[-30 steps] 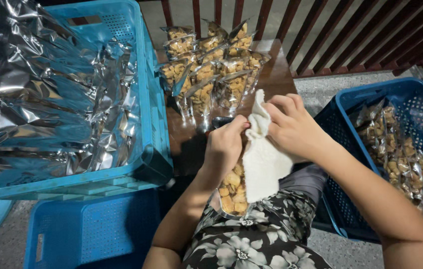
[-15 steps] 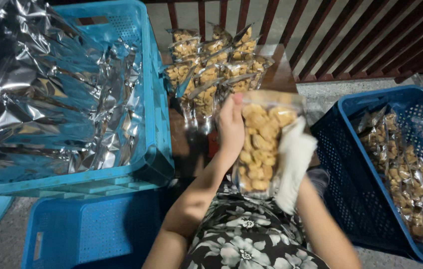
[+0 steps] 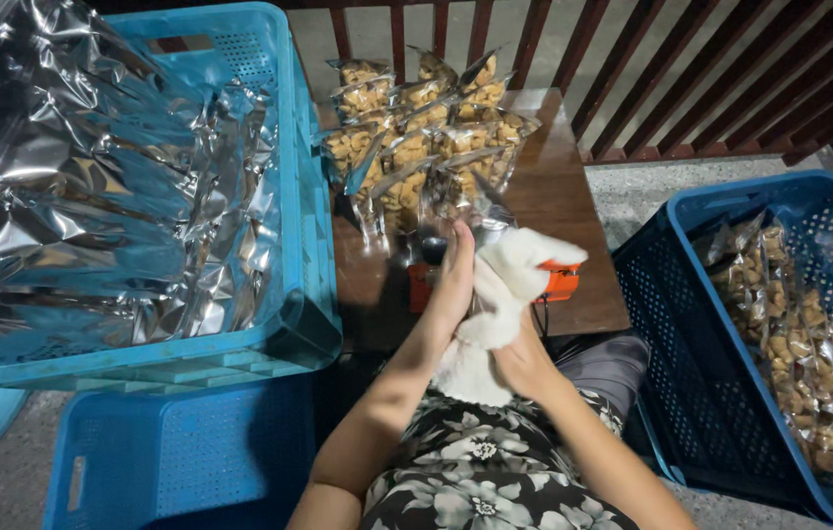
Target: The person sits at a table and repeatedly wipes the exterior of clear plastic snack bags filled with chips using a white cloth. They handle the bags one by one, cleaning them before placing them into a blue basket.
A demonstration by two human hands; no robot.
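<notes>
My left hand [image 3: 452, 283] is raised over the table's front edge and grips a clear snack pouch [image 3: 483, 214]. Only the pouch's top edge shows. A white cloth [image 3: 513, 280] is wrapped around the rest of it. My right hand [image 3: 524, 361] sits just below and holds the cloth from underneath, pressing it against the pouch. Both hands are close together above my lap. Behind them on the table stands a small orange device [image 3: 562, 283], mostly hidden.
Several filled snack pouches [image 3: 416, 128] stand on the brown wooden table [image 3: 559, 196]. A blue crate [image 3: 304, 245] of silver foil bags [image 3: 93, 196] is at the left, with another blue crate [image 3: 171, 461] below it. At the right, a dark blue crate [image 3: 691, 206] holds snack pouches [image 3: 799, 334]. A wooden railing [image 3: 652, 69] runs behind.
The pouch, held up with its face toward me half a second ago, is now turned and covered by the cloth. My right hand has moved under it and in toward my left hand.
</notes>
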